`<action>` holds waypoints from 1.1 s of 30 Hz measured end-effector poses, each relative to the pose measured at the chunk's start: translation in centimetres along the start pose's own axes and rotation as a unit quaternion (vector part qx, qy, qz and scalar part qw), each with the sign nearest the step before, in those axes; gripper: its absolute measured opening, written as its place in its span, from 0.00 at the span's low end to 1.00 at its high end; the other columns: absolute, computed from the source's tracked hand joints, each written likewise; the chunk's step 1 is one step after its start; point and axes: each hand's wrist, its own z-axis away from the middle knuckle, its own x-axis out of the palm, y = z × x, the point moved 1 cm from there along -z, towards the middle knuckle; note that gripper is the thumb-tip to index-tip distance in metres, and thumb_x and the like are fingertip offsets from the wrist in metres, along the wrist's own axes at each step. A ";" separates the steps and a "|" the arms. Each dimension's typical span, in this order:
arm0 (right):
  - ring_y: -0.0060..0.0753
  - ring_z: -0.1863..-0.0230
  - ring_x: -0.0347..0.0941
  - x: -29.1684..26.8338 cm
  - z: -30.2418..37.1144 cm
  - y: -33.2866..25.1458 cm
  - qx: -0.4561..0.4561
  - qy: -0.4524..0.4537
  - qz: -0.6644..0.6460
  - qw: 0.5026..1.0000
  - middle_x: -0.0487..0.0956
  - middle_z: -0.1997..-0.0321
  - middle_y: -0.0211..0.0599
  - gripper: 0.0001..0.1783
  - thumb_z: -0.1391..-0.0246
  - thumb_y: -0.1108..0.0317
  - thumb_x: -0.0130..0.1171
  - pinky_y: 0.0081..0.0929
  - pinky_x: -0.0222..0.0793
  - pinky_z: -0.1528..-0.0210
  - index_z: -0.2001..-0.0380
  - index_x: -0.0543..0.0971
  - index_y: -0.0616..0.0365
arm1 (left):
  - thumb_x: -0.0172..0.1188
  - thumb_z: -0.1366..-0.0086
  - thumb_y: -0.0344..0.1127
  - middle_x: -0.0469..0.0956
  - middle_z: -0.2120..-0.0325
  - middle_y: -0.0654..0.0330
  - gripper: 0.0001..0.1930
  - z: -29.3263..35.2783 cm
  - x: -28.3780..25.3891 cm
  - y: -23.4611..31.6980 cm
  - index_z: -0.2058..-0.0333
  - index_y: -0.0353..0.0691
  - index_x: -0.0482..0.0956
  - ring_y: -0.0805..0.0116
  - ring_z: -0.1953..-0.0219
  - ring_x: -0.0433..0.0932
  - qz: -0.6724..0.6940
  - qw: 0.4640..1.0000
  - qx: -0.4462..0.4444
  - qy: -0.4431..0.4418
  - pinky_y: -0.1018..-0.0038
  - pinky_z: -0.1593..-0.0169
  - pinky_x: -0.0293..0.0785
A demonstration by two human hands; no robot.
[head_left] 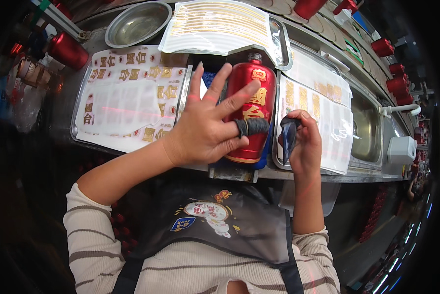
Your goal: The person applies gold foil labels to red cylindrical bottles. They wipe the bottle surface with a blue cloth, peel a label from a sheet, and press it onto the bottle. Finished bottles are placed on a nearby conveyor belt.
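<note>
One red bottle (254, 108) lies partly beneath the left hand (200, 130), digits spread wide. Right hand (307, 142) pinches a dark flat piece (289, 139).

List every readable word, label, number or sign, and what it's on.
Wording isn't copied here; placement only.
Red bottle: large gold characters down the front, partly behind the left hand; gold emblem below the neck, its detail too small to read.
Left decal sheets: repeated gold characters.
Right decal sheets: gold blocks, too blurred to read.
Apron: red characters in a round print; blue badge lettering too small.
</note>
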 end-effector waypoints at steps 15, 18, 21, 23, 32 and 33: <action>0.41 0.63 0.74 9.1 2.7 -2.5 -0.576 -0.216 0.601 0.511 0.75 0.71 0.33 0.13 0.62 0.73 0.64 0.36 0.71 0.60 0.67 0.83 0.53 | 0.55 0.30 0.45 0.50 0.29 0.43 0.18 4.4 1.1 0.4 0.50 0.41 0.82 0.41 0.29 0.55 0.121 0.965 -0.217 0.089 0.37 0.32 0.32; 0.38 0.63 0.73 7.8 5.6 -2.1 -0.506 -0.362 0.559 0.548 0.74 0.71 0.32 0.11 0.60 0.72 0.64 0.34 0.72 0.62 0.68 0.84 0.54 | 0.55 0.29 0.45 0.52 0.29 0.44 0.20 5.5 1.2 1.2 0.47 0.37 0.79 0.49 0.31 0.59 0.272 0.912 -0.290 0.101 0.43 0.32 0.38; 0.38 0.71 0.73 6.6 4.4 -2.8 -0.487 -0.224 0.516 0.669 0.76 0.73 0.33 0.20 0.65 0.82 0.67 0.33 0.67 0.68 0.64 0.83 0.57 | 0.56 0.29 0.44 0.57 0.31 0.44 0.24 4.4 1.2 2.2 0.42 0.32 0.73 0.60 0.35 0.66 0.401 0.844 -0.329 0.139 0.58 0.34 0.57; 0.40 0.71 0.73 5.6 3.8 -2.4 -0.506 -0.127 0.525 0.672 0.80 0.70 0.35 0.20 0.66 0.85 0.66 0.33 0.67 0.69 0.64 0.83 0.57 | 0.59 0.29 0.43 0.66 0.37 0.47 0.29 2.7 2.0 2.2 0.38 0.29 0.66 0.70 0.42 0.70 0.515 0.781 -0.311 0.170 0.74 0.42 0.69; 0.16 0.64 0.72 1.9 1.1 1.2 -0.222 0.078 0.218 0.947 0.77 0.64 0.32 0.12 0.45 0.74 0.66 0.15 0.70 0.61 0.60 0.73 0.61 | 0.61 0.32 0.32 0.76 0.49 0.54 0.30 -0.2 3.4 3.3 0.36 0.32 0.62 0.72 0.50 0.76 0.530 0.752 -0.345 0.187 0.74 0.46 0.74; 0.16 0.63 0.73 2.0 2.2 0.8 -0.196 0.044 0.182 0.963 0.77 0.64 0.31 0.12 0.45 0.74 0.66 0.16 0.70 0.60 0.60 0.74 0.61 | 0.62 0.32 0.32 0.76 0.49 0.54 0.29 -0.4 3.2 3.5 0.36 0.32 0.62 0.72 0.50 0.76 0.534 0.747 -0.345 0.194 0.74 0.46 0.74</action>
